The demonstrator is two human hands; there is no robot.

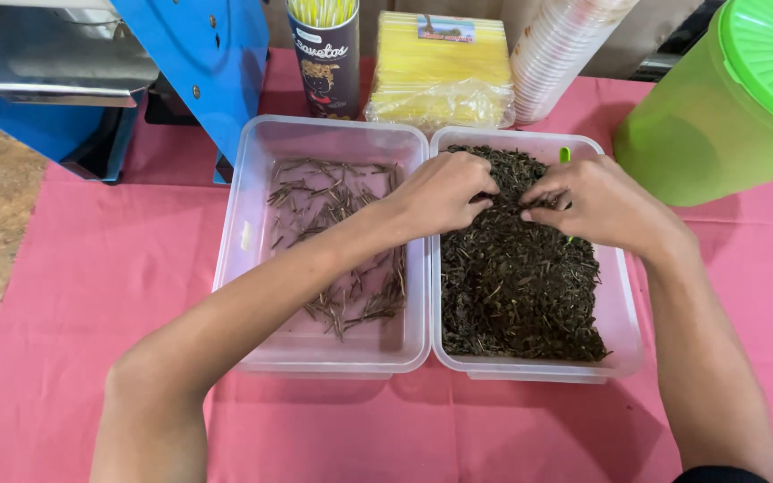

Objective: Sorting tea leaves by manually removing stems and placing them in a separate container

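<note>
Pink cloth (91, 268) covers the table, and everything sits on it. At the far left corner stands a blue machine (199, 63) with a grey metal part.

Next, near the middle of the cloth, is the left tub (252, 179), clear plastic. It has thin brown sticks (342, 241) spread loosely over its floor — not many, so the bottom shows through. Behind it, by the far edge, stands a dark cup (326, 54) full of yellow straws. Beside that lies a flat pack (440, 67) of more yellow straws, and then a leaning stack of clear cups (561, 45).

The right tub (624, 313) touches the left tub, side by side. It is filled with dark leaves (521, 286), small and dry, piled thick. A tiny green bit (564, 154) pokes up at its far rim.

Both hands are over the far half of the right tub. The left hand (445, 190) reaches across the left tub, fingers curled down into the leaves. The right hand (597, 199) is just beside it, fingertips pinched together on the pile. The two hands almost meet. Exactly what the fingers hold is too small to see — only leaves show there.

At the far right corner stands a big green jug (717, 125) with a green lid.
</note>
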